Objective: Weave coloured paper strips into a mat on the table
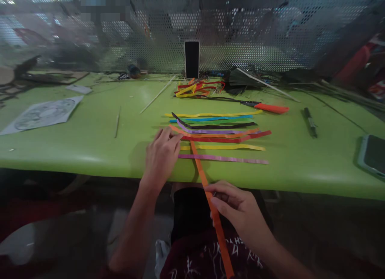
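Observation:
Several coloured strips lie roughly parallel across the green table, among them a blue strip (pixel 210 119), a black strip (pixel 222 126), a red strip (pixel 216 140), a yellow strip (pixel 225 147) and a purple strip (pixel 228 159). My left hand (pixel 163 152) pinches the left ends of the red and thin orange strips, which are lifted a little. A longer orange strip (pixel 201 170) crosses the yellow and purple ones and hangs over the table's front edge. Its hanging part is between the fingers of my right hand (pixel 230 200), just in front of the edge.
Behind the strips are a tangle of red and yellow strips (pixel 195 87), a red-handled knife (pixel 272 108) and an upright phone (pixel 192 60). A pen (pixel 310 122) and another phone (pixel 373 155) lie right. A patterned paper (pixel 45 114) lies left. Perforated mesh (pixel 255 38) stands behind.

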Available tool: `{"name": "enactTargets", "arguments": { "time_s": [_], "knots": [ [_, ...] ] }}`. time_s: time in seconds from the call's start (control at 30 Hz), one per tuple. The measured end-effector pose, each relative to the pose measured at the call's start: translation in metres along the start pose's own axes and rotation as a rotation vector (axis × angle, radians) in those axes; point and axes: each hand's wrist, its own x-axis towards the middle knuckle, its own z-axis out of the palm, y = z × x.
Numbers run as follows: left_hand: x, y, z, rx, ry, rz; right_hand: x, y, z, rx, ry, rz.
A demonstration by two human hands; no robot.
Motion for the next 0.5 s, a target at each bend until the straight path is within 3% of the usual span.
{"name": "enactTargets", "arguments": {
  "time_s": [0.5],
  "knots": [
    [0.0071, 0.0026, 0.0047, 0.059, -0.159, -0.005, 0.0021, 0.0005, 0.0101, -0.124, 0.042, -0.066]
  ]
}}
